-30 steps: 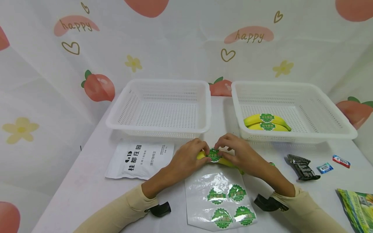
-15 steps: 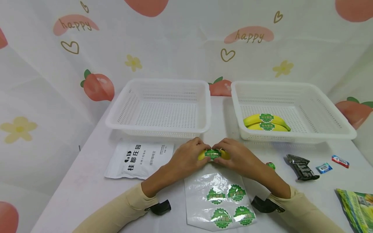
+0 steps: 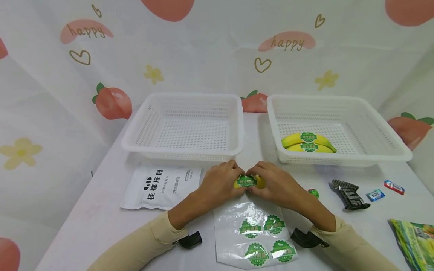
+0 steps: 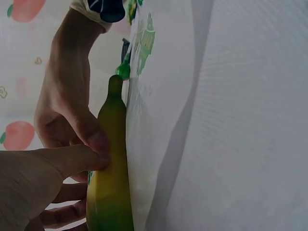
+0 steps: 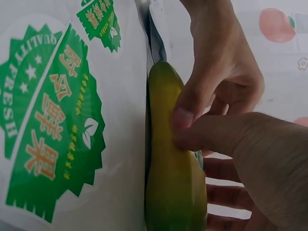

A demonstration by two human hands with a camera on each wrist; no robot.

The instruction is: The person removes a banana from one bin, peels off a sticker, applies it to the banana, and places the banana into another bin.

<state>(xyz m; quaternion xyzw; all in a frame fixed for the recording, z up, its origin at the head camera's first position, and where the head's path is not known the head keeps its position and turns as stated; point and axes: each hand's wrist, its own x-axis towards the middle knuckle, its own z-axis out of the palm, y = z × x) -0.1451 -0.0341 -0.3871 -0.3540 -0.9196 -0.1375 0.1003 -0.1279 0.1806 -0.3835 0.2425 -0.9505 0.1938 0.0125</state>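
A yellow banana [image 3: 260, 183] with a green printed sticker [image 3: 246, 181] round its middle lies crosswise on the table, at the top edge of a sticker sheet [image 3: 237, 248]. My left hand [image 3: 219, 181] grips its left part and my right hand [image 3: 277, 184] its right part, fingertips meeting over the sticker. In the left wrist view, both thumbs touch the near side of the banana [image 4: 113, 139], tip to tip. Seen from the right wrist, fingers curl round the far side of the banana [image 5: 168, 144]. The hands hide the banana's ends in the head view.
Two white baskets stand behind: the left basket [image 3: 183, 151] and the right basket [image 3: 342, 160], with two stickered bananas [image 3: 308, 142] inside. A white coffee bag [image 3: 161, 187] lies left. Right are a black packet [image 3: 350, 195], small sweets [image 3: 375, 195] and a green bag [image 3: 413, 241].
My right hand has moved left and down onto the banana, covering its right end. Both hands' fingertips and thumbs have closed in over the sticker. The sheet and baskets have not moved.
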